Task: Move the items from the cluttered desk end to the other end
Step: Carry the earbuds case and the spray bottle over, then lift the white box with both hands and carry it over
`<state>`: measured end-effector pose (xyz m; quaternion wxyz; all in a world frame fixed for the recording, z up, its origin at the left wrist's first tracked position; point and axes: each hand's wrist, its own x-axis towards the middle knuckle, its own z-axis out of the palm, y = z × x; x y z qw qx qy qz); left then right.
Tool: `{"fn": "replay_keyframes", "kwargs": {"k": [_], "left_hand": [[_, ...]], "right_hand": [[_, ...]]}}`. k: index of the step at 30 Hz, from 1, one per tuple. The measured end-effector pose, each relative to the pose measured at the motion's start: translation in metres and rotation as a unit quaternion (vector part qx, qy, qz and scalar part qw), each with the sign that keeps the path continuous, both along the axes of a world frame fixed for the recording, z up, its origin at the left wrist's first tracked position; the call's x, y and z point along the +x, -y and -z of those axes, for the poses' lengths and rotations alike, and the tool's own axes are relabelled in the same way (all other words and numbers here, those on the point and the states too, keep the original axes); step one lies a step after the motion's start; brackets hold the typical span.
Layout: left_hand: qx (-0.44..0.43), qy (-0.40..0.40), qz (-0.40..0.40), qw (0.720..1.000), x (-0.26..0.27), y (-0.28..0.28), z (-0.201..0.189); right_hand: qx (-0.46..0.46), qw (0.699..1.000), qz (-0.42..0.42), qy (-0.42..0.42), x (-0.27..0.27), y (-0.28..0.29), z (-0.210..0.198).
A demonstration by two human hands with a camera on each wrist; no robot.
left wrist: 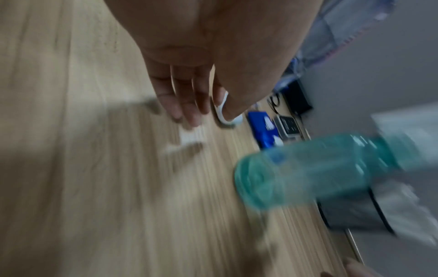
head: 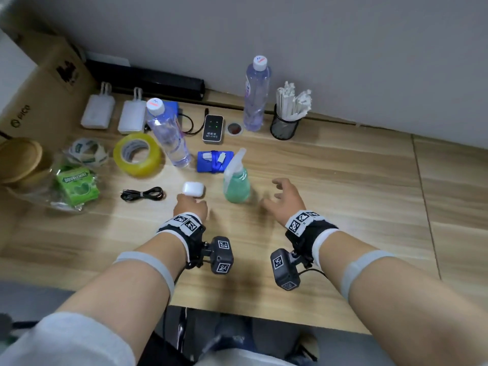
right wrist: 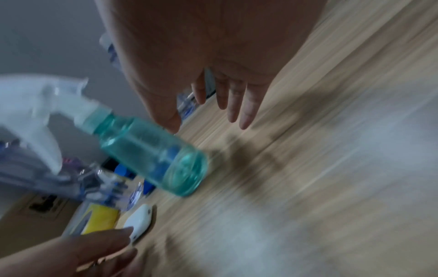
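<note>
A small white earbud case (head: 193,189) lies on the wooden desk (head: 369,202). My left hand (head: 190,207) reaches it from the near side, with straight fingers (left wrist: 187,105) and the thumb touching its near end (left wrist: 222,114). The right wrist view shows the case (right wrist: 140,219) lying flat on the desk. A green spray bottle (head: 237,186) with a white trigger stands upright just right of it. My right hand (head: 284,198) hovers right of the bottle (right wrist: 151,159) with spread fingers (right wrist: 245,112), holding nothing and apart from it.
Behind and to the left are two water bottles (head: 169,136) (head: 256,96), a yellow tape roll (head: 137,154), a black cable (head: 142,193), a blue pack (head: 214,161), a pocket router (head: 212,128), a mesh cup (head: 284,126) and a gum box (head: 76,186). The desk runs on to the right.
</note>
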<state>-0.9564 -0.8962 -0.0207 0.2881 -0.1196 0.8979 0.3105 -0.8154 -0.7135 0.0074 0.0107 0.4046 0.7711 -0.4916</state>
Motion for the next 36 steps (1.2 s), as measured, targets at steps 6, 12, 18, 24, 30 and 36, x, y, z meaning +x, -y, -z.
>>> {"fn": "replay_keyframes", "kwargs": {"k": [6,12,18,24,30,36], "left_hand": [[0.056,0.074,0.116,0.989,0.085,-0.077,-0.011],[0.128,0.069,0.183,0.972,0.223,-0.187,-0.047],[0.213,0.078,0.271,0.935,0.382,-0.312,-0.081],[0.271,0.114,0.35,0.889,0.522,-0.412,-0.123],[0.289,0.111,0.421,0.853,0.613,-0.493,-0.14],[0.298,0.13,0.445,0.835,0.682,-0.591,-0.131]], "right_hand": [[0.009,0.998,0.067,-0.018,0.104,-0.053,-0.02],[0.014,0.987,0.156,-0.031,0.261,-0.129,-0.035],[0.035,0.958,0.28,-0.052,0.444,-0.216,-0.056],[0.068,0.922,0.378,-0.053,0.606,-0.287,-0.084],[0.073,0.886,0.454,-0.06,0.71,-0.341,-0.095],[0.069,0.874,0.48,-0.045,0.779,-0.414,-0.095]]}}
